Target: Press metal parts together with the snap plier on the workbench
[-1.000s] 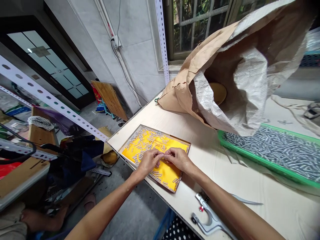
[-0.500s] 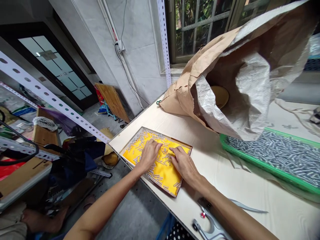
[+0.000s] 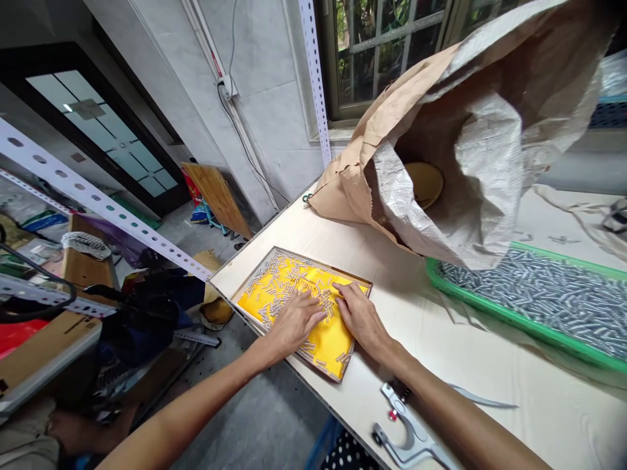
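Shallow tray (image 3: pixel 337 269), one, lined with a yellow sheet (image 3: pixel 328 339), set at the table's near corner, apparently for easy reach; its raised rim probably keeps loose parts from rolling away. Small metal coils (image 3: pixel 279 287), many, strewn over the sheet, thickest at the far-left end; the bright lining likely makes them easier to pick out. Left hand (image 3: pixel 291 326), palm down, fingers loosely extended over the coils, nothing visible in its grasp, underside hidden. Right hand (image 3: pixel 363 320), partly open, thumb and forefinger apart, above the tray's right side, no held piece visible. Edges: the tray lies close along the table edge, open floor beyond, so little margin there. Open room: bare tabletop (image 3: pixel 401 300) between tray and green basket (image 3: pixel 519 329), which is full of metal pieces; paper sack (image 3: pixel 357 189) bounds the far side, and a C-shaped metal gauge (image 3: pixel 411 418) lies beside the right forearm.
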A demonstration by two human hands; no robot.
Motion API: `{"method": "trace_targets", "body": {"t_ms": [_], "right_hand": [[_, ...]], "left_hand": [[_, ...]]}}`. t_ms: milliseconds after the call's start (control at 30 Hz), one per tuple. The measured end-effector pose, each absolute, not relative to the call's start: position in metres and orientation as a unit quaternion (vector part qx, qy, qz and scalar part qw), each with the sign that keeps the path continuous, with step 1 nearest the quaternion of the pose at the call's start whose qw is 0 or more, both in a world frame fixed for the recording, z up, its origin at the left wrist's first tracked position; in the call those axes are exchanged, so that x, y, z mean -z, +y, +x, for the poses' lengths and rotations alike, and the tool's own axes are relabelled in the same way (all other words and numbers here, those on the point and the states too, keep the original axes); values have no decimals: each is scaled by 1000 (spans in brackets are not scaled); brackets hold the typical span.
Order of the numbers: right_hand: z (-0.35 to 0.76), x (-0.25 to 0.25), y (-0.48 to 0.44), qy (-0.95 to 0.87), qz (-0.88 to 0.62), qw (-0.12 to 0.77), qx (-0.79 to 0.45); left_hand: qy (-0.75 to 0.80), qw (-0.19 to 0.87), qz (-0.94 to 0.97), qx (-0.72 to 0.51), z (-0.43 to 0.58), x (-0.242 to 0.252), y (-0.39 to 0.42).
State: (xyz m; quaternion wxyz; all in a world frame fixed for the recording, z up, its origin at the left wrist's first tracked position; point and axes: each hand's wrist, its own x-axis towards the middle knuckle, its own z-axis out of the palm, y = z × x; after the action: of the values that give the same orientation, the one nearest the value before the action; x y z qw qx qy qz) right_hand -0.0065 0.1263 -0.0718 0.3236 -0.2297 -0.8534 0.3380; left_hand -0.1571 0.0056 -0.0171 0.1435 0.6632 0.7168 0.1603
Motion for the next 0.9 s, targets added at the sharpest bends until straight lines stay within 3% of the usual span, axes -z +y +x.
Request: {"method": "trace_targets", "body": {"t_ms": [400,567,667,767,900], "right_hand": [[-6,72,122,-846,-244,331,-340],[-5,73,124,-846,-235,331,-345],[-6,70,125,-833,-241,343,-361],[-9,64,121,-804,-242,366,-402],[-17,56,107,-728,-263,352,-527]], "left_hand": [[792,-23,594,-139,-207,21,27],[801,-41,592,-80,-213,23,55],[799,-38,590,-110,-214,22,59],[809,21,538,-237,-204,21,53],[759,274,347,-478,-167,24,37]]}}
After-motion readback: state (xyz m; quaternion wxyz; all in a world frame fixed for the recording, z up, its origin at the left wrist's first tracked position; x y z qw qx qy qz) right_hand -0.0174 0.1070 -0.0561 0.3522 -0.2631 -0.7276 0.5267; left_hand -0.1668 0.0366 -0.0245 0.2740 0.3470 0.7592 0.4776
